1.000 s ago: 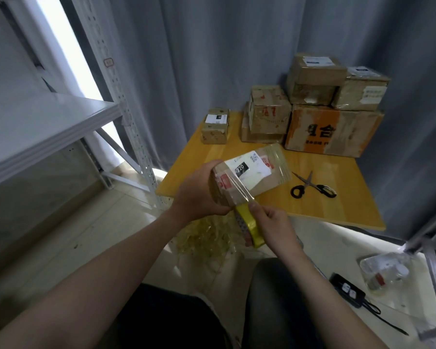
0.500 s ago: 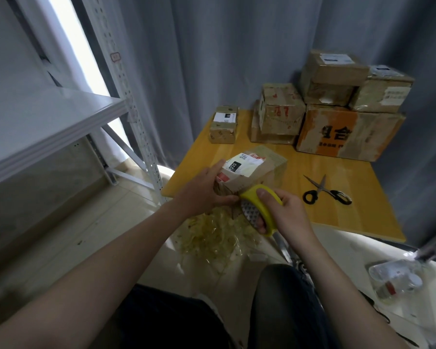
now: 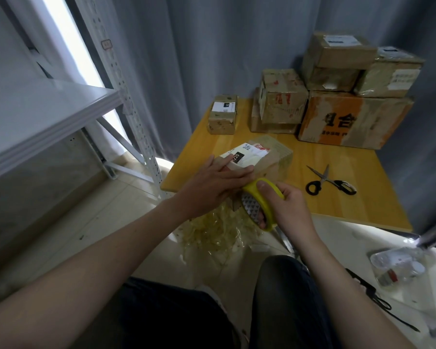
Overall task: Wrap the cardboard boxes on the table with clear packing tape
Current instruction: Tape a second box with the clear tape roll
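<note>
A small cardboard box (image 3: 272, 158) with a white label rests on the near left part of the wooden table (image 3: 363, 197). My left hand (image 3: 212, 182) lies flat across its near top edge, fingers spread. My right hand (image 3: 285, 205) grips a yellow tape dispenser (image 3: 258, 200) pressed against the box's near side, just below my left fingers. Behind stand a small labelled box (image 3: 223, 114), a stacked pair (image 3: 280, 102), and a large orange-printed box (image 3: 350, 119) carrying two more boxes (image 3: 337, 59).
Black-handled scissors (image 3: 330, 182) lie on the table right of the box. A heap of crumpled used tape (image 3: 219, 233) sits on the floor under the table's edge. A white metal shelf (image 3: 48, 114) stands at left; a plastic bag (image 3: 398, 265) and black cable lie at lower right.
The box was lowered from a tilted, lifted pose onto the table. My right hand brought the dispenser up from below to the box's near side. My left hand shifted onto the top.
</note>
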Available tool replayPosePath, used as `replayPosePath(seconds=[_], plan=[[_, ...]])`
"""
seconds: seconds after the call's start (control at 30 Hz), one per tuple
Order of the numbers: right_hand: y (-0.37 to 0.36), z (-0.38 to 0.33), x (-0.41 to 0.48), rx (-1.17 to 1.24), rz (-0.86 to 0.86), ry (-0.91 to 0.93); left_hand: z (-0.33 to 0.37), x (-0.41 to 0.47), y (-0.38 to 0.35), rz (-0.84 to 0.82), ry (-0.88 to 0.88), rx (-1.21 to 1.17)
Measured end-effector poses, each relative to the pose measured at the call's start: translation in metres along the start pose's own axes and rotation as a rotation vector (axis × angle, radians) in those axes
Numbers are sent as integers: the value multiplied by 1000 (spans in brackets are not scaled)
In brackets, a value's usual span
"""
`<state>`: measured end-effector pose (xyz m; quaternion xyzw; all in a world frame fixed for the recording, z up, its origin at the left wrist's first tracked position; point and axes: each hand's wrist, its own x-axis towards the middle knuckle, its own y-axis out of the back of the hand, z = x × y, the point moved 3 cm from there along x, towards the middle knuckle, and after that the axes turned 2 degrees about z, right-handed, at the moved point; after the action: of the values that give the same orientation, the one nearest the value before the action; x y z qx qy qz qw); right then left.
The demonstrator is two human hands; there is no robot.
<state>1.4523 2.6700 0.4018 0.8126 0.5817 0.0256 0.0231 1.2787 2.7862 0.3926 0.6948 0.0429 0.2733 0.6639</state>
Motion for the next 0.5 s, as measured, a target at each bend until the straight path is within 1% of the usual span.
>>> replayPosePath(seconds=[0.07,0.1,0.13,0.23,0.3,0.37,0.4,0.47,0.5], plan=[[-1,1,-1,-20,2,10,0,1,1,-12,-39,24],[-1,3,-1,-30,4,15,0,2,3,-18,-23,8],[-2,2,-1,-41,12,18,-1,4,5,-23,19,-37],[1,3,1,-41,-2,35,-3,5,10,-14,182,-268],[7,4,1,-4,-27,51,-3,3,9,19,219,-330],[15,3,3,125,-65,56,-2,4,7,79,224,-353],[19,-1,6,191,-84,64,0,6,7,137,209,-384],[24,-14,15,285,-122,110,2,13,7,262,203,-506],[23,-21,22,301,-144,137,3,15,7,315,259,-597]])
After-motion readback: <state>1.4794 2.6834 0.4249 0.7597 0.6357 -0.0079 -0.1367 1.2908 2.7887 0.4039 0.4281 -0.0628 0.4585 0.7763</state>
